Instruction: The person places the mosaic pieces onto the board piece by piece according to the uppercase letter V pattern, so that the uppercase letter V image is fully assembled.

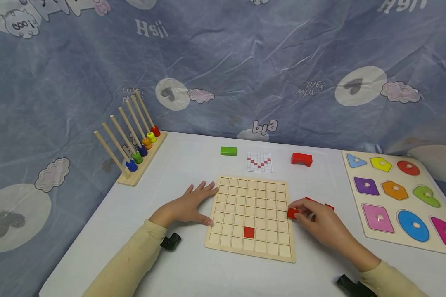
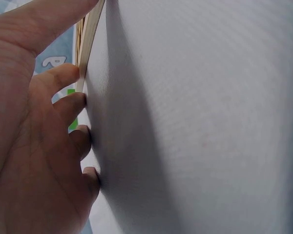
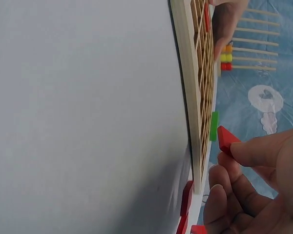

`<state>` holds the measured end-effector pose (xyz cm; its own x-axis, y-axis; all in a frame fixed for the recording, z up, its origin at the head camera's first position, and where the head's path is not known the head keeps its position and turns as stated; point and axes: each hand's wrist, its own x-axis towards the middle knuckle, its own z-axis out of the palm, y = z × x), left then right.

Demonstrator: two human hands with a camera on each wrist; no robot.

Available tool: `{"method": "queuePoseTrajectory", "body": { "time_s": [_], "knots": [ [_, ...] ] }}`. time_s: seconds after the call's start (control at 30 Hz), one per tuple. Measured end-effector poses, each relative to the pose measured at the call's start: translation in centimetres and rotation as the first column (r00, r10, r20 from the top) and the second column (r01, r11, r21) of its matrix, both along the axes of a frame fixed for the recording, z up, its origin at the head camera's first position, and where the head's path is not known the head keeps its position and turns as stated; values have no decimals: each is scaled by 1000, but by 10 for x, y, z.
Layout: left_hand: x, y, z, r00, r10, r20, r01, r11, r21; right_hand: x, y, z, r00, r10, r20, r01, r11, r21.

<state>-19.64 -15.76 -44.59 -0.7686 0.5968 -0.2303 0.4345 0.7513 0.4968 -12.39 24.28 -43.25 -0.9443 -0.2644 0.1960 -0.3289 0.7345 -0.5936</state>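
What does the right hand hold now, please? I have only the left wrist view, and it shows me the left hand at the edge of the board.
Observer: The right hand pinches a red tile.
Operator: Thank you. Does any tile lie in the board?
Observer: Yes, one red square lies in it, in the second row from the near edge.
Operator: And is there some pattern that I could look at?
Observer: Yes, a small paper card beyond the board shows red squares in a V shape.
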Motion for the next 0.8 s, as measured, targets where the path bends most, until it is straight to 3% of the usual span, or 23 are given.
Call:
{"method": "queuePoseTrajectory", "body": {
  "time_s": [0.4, 0.8],
  "knots": [
    [0, 0, -2, 1000, 2, -5, -2, 1000, -3, -1, -25, 0, 998, 12, 63, -11, 1000, -23],
    [0, 1, 0, 1000, -2, -8, 2, 1000, -6, -4, -51, -3, 993, 79, 83, -73, 995, -65]
  ]
}}
